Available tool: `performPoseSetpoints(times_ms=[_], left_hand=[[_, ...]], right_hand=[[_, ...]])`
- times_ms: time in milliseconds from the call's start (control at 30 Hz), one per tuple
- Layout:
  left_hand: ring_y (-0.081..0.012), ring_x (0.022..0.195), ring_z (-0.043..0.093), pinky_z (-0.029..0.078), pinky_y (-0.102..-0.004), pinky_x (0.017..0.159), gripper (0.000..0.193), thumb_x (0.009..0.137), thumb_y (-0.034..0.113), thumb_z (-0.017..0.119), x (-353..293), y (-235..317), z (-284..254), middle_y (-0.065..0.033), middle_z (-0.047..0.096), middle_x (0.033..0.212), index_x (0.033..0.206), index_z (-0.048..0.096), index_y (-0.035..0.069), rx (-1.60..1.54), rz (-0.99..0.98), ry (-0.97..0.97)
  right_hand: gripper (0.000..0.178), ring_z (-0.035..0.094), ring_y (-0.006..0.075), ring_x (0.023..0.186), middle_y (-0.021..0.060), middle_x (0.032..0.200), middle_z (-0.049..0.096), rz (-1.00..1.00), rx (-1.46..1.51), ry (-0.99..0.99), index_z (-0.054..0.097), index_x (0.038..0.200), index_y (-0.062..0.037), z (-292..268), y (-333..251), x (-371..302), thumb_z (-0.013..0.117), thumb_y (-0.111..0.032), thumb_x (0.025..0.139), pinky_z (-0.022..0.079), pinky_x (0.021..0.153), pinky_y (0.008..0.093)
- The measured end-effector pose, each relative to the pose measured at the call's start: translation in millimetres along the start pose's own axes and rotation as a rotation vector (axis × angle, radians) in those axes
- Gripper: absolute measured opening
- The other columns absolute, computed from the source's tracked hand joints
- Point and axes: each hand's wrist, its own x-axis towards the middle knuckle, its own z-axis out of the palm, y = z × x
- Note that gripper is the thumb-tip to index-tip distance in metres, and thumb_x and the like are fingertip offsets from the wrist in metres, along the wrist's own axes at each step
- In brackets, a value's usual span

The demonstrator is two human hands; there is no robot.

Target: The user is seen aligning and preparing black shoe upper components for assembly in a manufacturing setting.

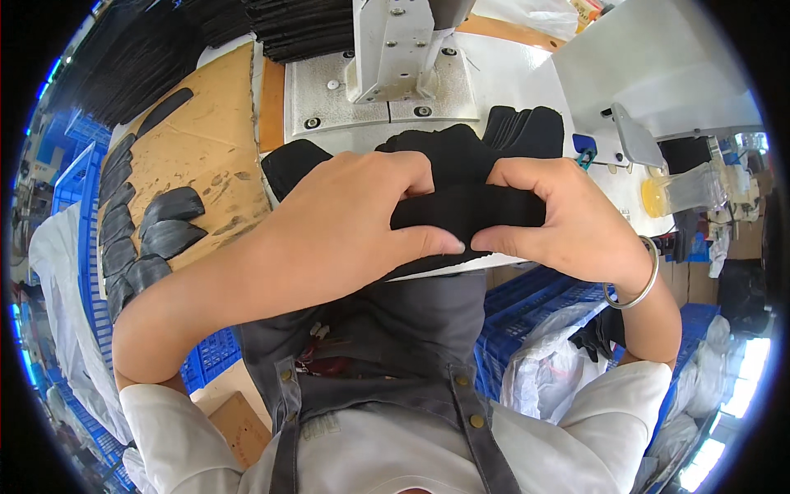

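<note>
Between my two hands is a black fabric piece, held close over the near edge of the white work table. My left hand grips its left part, with thumb and curled fingers closed round it. On the other side my right hand pinches the right part, and a metal bangle circles that wrist. The two thumb tips nearly meet on the near side. Just beyond the hands lie more black fabric pieces, layered at the right, and another black piece shows beside my left hand. My fingers hide some of the held piece.
A white metal machine stands straight ahead. At left, a brown cardboard sheet carries several dark curved pieces, with black stacks behind. A clear container with a yellow end is at right. Blue crates sit below the table.
</note>
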Motion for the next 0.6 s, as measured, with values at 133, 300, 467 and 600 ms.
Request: performPoseSetpoints(times_ms=[133,300,467,600], left_hand=[[-0.0089,0.055,0.035,0.031,-0.028,0.049,0.034,0.077,0.022,0.076,-1.6,-3.6,3.1,-0.0033,0.043,0.058,0.086,0.051,0.001,0.084,0.06,0.036],[-0.0097,0.054,0.034,0.03,-0.0286,0.049,0.035,0.076,0.022,0.077,-1.2,-4.1,3.6,-0.0033,0.041,0.058,0.086,0.05,0.001,0.122,0.1,0.052],[-0.0135,0.053,0.035,0.031,-0.0303,0.05,0.036,0.076,0.024,0.076,-1.0,-3.9,4.1,-0.005,0.041,0.058,0.087,0.051,0.001,0.175,0.121,0.066],[-0.0156,0.052,0.036,0.032,-0.0313,0.05,0.037,0.076,0.025,0.076,-1.1,-6.0,5.2,-0.0062,0.041,0.058,0.087,0.051,0.001,0.184,0.145,0.085]], right_hand=[[0.036,0.06,0.04,0.07,0.0251,0.075,0.06,0.014,-0.048,-0.06,0.061,0.09,0.0072,-3.9,-0.4,1.4,0.076,-0.019,0.07,0.048,0.064,0.0376],[0.038,0.06,0.0422,0.074,0.0265,0.077,0.06,-0.041,-0.123,-0.045,0.061,0.091,0.0079,-2.8,3.3,0.2,0.075,-0.02,0.07,0.049,0.066,0.0399],[0.038,0.06,0.0424,0.076,0.0271,0.077,0.06,-0.048,-0.136,-0.037,0.061,0.092,0.0079,-1.1,4.0,0.1,0.075,-0.02,0.07,0.049,0.067,0.0406],[0.038,0.06,0.0433,0.076,0.0275,0.077,0.059,-0.055,-0.144,-0.034,0.061,0.091,0.0078,0.1,4.5,1.0,0.075,-0.02,0.07,0.049,0.067,0.0416]])
